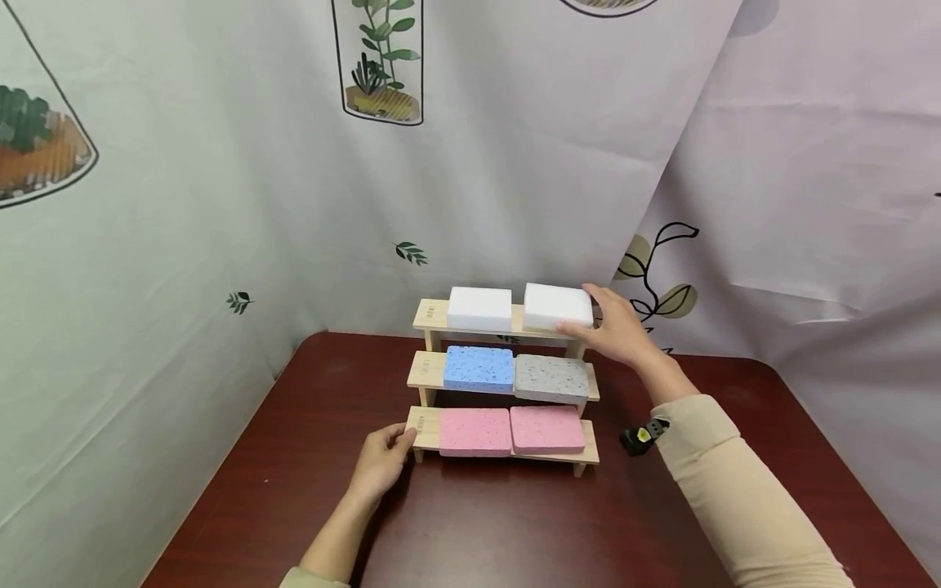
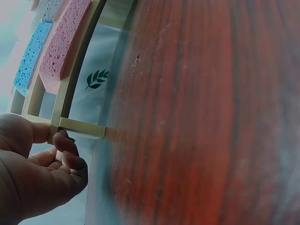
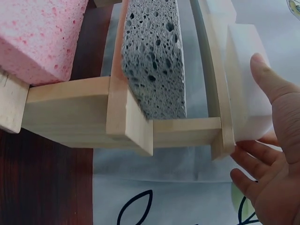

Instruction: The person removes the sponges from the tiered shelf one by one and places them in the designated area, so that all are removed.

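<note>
A three-tier wooden stand (image 1: 425, 367) carries sponges in pairs. On its top step, my right hand (image 1: 621, 328) holds the right white sponge block (image 1: 556, 306), thumb on the near face and fingers around the right end, partly hidden behind it. Beside that block sits another white one (image 1: 479, 309). The middle step bears a blue sponge (image 1: 478, 367) and a grey sponge (image 1: 550, 377). Two pink sponges, one left (image 1: 474, 432) and one right (image 1: 547, 429), lie on the bottom step. My left hand (image 1: 382, 459) pinches that step's left end between thumb and curled fingers.
The stand rests on a dark red-brown wooden table (image 1: 485, 531), toward its back edge. Behind it hangs a pale cloth (image 1: 515, 188) printed with plants. A small black device (image 1: 641, 437) sits by the right sleeve cuff.
</note>
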